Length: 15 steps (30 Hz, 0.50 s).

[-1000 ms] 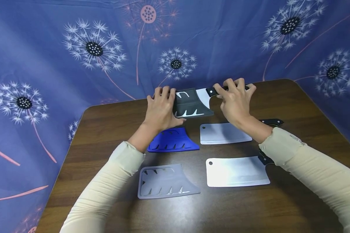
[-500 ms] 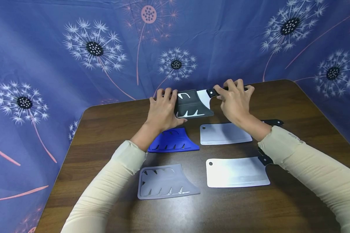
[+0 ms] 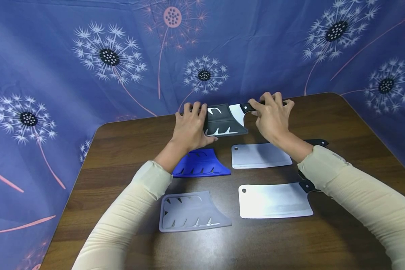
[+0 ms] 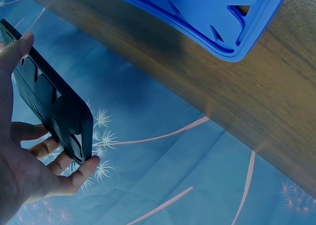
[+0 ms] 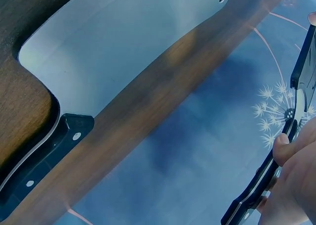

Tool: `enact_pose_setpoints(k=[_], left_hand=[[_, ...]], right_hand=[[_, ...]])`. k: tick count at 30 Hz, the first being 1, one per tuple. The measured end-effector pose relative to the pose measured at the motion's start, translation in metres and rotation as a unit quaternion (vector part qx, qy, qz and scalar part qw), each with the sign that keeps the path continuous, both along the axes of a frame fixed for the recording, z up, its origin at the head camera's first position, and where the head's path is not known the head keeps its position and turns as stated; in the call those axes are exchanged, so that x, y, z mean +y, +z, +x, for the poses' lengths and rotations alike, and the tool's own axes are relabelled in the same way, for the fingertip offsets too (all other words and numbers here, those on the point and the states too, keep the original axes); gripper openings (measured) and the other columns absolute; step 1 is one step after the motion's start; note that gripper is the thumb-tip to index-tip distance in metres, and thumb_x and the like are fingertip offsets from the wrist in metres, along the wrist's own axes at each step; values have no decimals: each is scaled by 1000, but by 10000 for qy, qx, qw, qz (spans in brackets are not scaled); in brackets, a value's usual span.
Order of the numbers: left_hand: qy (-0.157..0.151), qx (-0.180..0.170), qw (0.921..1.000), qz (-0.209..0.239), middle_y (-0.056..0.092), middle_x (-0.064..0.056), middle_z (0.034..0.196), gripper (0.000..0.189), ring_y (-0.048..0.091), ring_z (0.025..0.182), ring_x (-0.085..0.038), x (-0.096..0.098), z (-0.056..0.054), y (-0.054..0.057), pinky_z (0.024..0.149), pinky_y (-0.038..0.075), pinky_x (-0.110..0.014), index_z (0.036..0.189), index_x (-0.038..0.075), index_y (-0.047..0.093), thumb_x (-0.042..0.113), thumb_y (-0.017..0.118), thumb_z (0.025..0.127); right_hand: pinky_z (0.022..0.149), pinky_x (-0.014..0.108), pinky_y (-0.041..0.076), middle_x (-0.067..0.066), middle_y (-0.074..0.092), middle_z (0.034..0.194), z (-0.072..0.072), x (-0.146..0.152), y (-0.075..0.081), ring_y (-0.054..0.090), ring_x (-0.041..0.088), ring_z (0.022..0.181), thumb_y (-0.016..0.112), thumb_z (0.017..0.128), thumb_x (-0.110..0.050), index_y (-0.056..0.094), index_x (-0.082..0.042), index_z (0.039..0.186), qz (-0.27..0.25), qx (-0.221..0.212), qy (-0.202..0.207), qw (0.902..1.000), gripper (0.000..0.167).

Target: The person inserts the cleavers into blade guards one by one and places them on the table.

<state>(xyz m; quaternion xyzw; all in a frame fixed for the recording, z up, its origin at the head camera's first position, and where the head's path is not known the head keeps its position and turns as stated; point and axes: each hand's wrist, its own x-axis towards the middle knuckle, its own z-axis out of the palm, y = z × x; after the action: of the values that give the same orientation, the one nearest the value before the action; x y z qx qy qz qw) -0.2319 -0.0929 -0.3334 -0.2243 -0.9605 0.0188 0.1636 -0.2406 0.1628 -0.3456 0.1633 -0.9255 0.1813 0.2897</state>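
Observation:
A cleaver sits inside a black blade cover (image 3: 222, 120) at the far side of the table, with a strip of bare blade (image 3: 237, 113) between cover and handle. My left hand (image 3: 191, 129) grips the cover's left end, fingers over the top edge and thumb at the bottom, as the left wrist view also shows on the cover (image 4: 54, 101). My right hand (image 3: 271, 116) holds the black handle (image 3: 246, 107); in the right wrist view the thumb and fingers wrap that handle (image 5: 261, 180). Nearest below lie a blue blade cover (image 3: 202, 165) and a bare cleaver (image 3: 260, 155).
Closer to me, a grey blade cover (image 3: 194, 213) lies left of another bare cleaver (image 3: 273, 201), its handle partly behind my right sleeve. The brown wooden table (image 3: 121, 150) ends at a blue dandelion-print cloth (image 3: 256, 48) hanging behind it.
My left hand has shifted slightly right along the black cover. The right hand keeps its hold on the handle; the covers and cleavers on the table stay put.

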Motion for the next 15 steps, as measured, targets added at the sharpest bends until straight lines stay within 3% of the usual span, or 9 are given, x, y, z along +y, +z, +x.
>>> enact_pose_setpoints(k=[6, 15], left_hand=[[21, -127, 9999, -11, 41, -13, 136, 109, 37, 123, -37, 0, -2, -1, 87, 42, -59, 143, 5, 39, 72, 71, 64], [23, -401, 9991, -141, 40, -13, 137, 110, 34, 124, -37, 0, -11, -7, 90, 40, -60, 145, 5, 36, 75, 67, 66]], right_hand=[[83, 66, 26, 21, 56, 105, -3, 0, -1, 44, 41, 99, 53, 77, 17, 68, -10, 122, 11, -86, 17, 10000, 55], [84, 64, 26, 20, 55, 107, -10, -1, -4, 42, 38, 99, 51, 80, 15, 65, -9, 126, 117, -605, -106, 9980, 54]])
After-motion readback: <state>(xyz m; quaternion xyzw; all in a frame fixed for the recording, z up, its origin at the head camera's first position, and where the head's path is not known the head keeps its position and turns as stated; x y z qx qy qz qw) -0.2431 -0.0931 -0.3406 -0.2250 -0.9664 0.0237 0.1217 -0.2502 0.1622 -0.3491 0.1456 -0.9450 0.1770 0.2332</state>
